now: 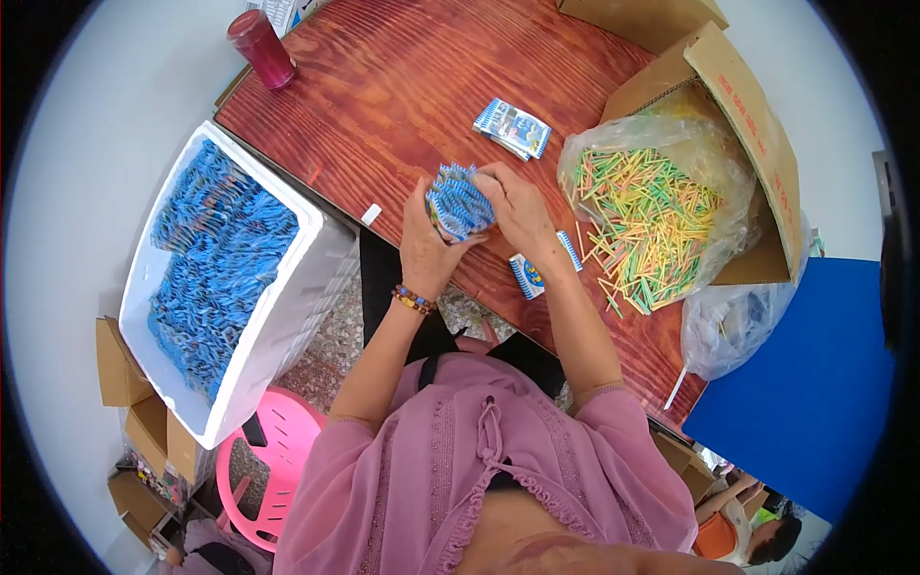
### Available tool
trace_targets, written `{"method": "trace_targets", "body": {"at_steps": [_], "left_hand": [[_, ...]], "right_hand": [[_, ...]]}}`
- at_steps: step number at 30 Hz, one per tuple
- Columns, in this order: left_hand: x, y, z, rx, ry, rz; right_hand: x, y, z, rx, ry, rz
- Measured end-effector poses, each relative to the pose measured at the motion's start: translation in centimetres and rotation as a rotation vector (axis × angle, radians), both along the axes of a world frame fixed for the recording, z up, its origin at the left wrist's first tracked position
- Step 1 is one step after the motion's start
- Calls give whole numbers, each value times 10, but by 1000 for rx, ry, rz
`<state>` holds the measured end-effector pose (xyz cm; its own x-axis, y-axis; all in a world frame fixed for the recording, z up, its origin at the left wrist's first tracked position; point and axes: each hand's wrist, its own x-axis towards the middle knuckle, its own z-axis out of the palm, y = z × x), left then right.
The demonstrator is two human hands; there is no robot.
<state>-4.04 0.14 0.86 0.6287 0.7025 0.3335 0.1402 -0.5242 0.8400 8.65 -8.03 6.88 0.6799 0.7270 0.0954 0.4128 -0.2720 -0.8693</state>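
Note:
Between my two hands, over the table's near edge, is a thick bundle of small blue-and-white packets [460, 201], their zigzag ends facing up. My left hand [427, 240] wraps its left side and underside. The fingers of my right hand [516, 206] close on its right side. Beyond my right hand a short stack of similar packets [514, 128] lies flat on the table. Partly covered by my right wrist, a few more packets [529, 275] rest near the table edge.
To the right, a tipped cardboard box [757, 125] holds a plastic bag spilling short coloured sticks [652, 220] onto the wooden table [402, 86]. At left stands a white foam box [321, 264] full of blue packets. A red jar [264, 53] stands far left; a pink chair [273, 450] is below.

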Motion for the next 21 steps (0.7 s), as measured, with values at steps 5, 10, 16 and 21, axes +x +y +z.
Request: {"method": "trace_targets", "body": {"at_steps": [5, 10, 16, 21], "left_hand": [[-2, 10, -11, -5, -50, 9], [5, 9, -17, 283, 116, -19], [-8, 12, -7, 43, 156, -10], [-20, 11, 4, 106, 5, 5]], "right_hand": [[-15, 6, -6, 11, 163, 257], [-13, -3, -14, -3, -127, 292], [-29, 13, -17, -89, 180, 164], [-31, 12, -17, -40, 205, 130]]}}
